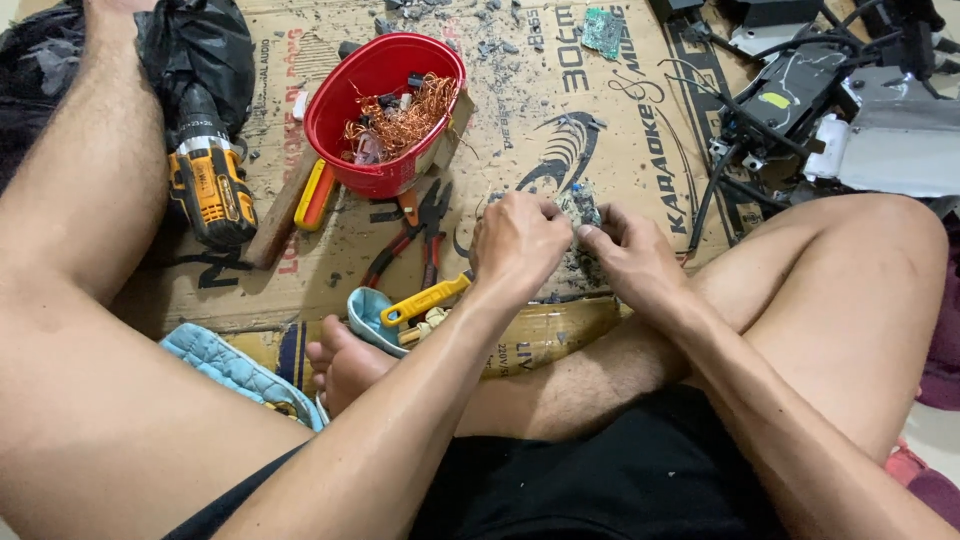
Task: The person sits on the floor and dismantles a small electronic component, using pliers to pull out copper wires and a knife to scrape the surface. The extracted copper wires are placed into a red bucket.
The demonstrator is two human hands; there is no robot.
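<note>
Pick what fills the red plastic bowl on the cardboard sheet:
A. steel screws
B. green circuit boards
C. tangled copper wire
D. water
C: the red plastic bowl holds a tangle of bare copper wire with a few small dark scraps, beyond the person's two hands.

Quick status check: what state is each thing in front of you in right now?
Left hand: closed on the small circuit board.
Right hand: pinching the same board.
Red bowl: upright, holding copper wire.
Drill: lying on the cardboard.
Pliers: lying, handles spread.
Yellow knife: lying by the foot.
</note>
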